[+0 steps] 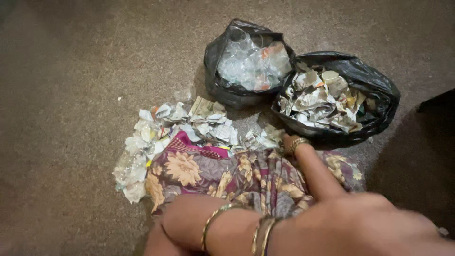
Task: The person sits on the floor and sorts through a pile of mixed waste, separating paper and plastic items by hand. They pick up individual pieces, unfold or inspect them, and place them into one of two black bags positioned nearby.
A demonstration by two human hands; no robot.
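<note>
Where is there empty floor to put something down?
The brown carpet is bare left of the crumpled paper pile and behind the two black bags, one holding clear plastic, one paper scraps. It is crowded between pile, bags and flowered cloth, where a hand and wrists with bangles lie.

Glossy black plastic bags (379,95) hold crumpled paper (317,102) and clear plastic (249,64) on matt, rough carpet (71,95).

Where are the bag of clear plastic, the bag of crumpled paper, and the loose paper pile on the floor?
Bag of clear plastic (222,52): head view, on its black left wall.
Bag of crumpled paper (379,87): head view, on its black right rim.
Loose paper pile (213,128): head view, on a crumpled sheet near its middle.
</note>
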